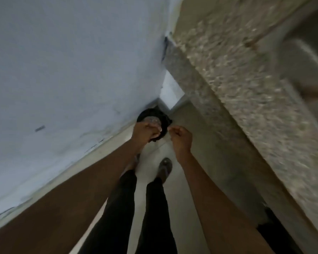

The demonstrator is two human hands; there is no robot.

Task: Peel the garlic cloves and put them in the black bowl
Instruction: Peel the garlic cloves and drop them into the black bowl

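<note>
The view is blurred and looks down at the floor. My left hand [143, 132] is curled round a small pale thing, seemingly garlic [159, 132]. It hovers over a black round container [162, 119] standing in the floor corner. Something greyish and glittery [152, 121] shows just past my left fingers; I cannot tell what it is. My right hand [182, 138] is just right of the container, with thumb and forefinger pinching what looks like a thin pale scrap of skin [170, 128]. Whether the container is the black bowl is unclear.
A pale blue wall [66, 70] runs along the left. A speckled stone counter edge [228, 85] slants down the right. My legs in dark trousers and one shoe [165, 168] stand on the light floor below the hands.
</note>
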